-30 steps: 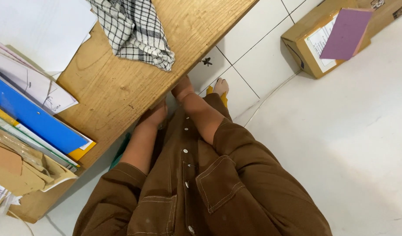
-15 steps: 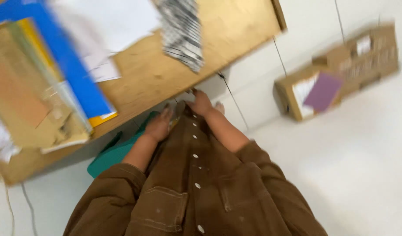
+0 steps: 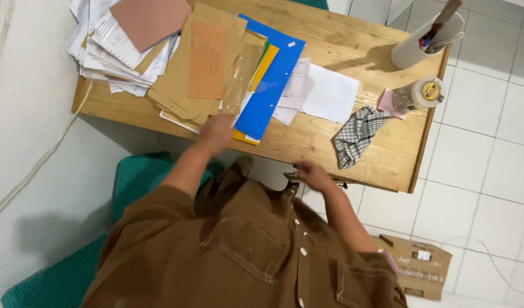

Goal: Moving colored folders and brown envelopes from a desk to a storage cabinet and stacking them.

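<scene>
My left hand (image 3: 216, 132) lies flat on the near edge of a pile of brown envelopes (image 3: 196, 74) and a clear plastic sleeve, beside a blue folder (image 3: 270, 85) that sits on a yellow one. My right hand (image 3: 312, 174) is blurred at the wooden table's (image 3: 387, 162) front edge, fingers curled near a small dark thing; whether it holds it is unclear. Both arms are in brown jacket sleeves.
On the table lie a stack of loose papers (image 3: 111, 45), white sheets (image 3: 330, 92), a checked cloth (image 3: 359, 134), a tape roll (image 3: 427, 92) and a white cup with pens (image 3: 424, 43). A teal cushion (image 3: 133, 179), a white cable (image 3: 39, 162) and a cardboard box (image 3: 418, 271) are on the tiled floor.
The view has swung round from my lap to the table top. My left hand has gone up onto the envelope pile; my right hand has moved to the table's front edge.
</scene>
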